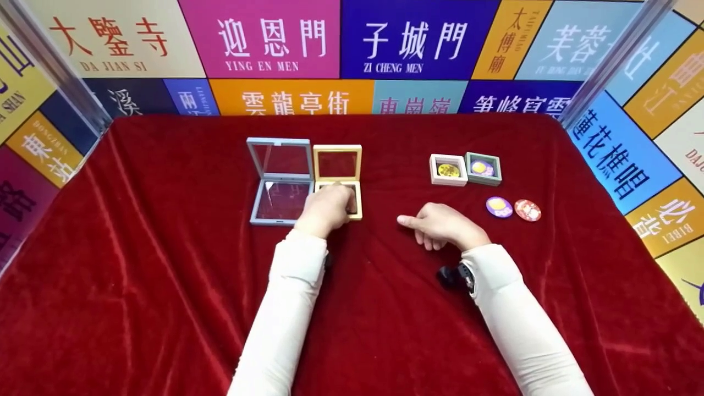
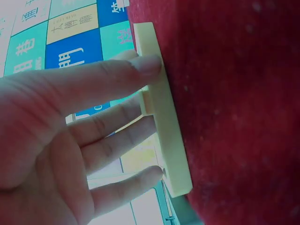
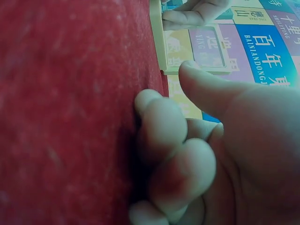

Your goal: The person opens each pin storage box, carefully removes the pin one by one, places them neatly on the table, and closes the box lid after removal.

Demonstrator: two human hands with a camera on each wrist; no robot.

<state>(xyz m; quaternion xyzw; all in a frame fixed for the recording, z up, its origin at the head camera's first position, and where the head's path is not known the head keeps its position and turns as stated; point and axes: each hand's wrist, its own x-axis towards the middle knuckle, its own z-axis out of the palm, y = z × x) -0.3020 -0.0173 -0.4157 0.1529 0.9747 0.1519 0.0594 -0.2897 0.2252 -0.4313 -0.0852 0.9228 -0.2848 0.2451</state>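
Note:
My left hand [image 1: 329, 204] reaches over the base of a cream hinged display frame [image 1: 359, 199], its lid standing up with a clear window. In the left wrist view the thumb [image 2: 147, 65] lies against the frame's front edge [image 2: 171, 136]. The other fingers reach over that edge from the opposite side, past a small catch [image 2: 146, 102]; the hand hides much of the base's inside. Apart to the right, my right hand [image 1: 443, 224] hovers low over the cloth, thumb out towards the frame, fingers loosely curled with nothing in them.
A larger blue display frame [image 1: 256, 212] stands open just left. At right sit a white case [image 1: 448, 182] with a yellow badge and a green case [image 1: 498, 179] with a purple one. A loose purple badge [image 1: 499, 207] and a red badge [image 1: 528, 210] lie nearer on the red cloth [image 1: 396, 319].

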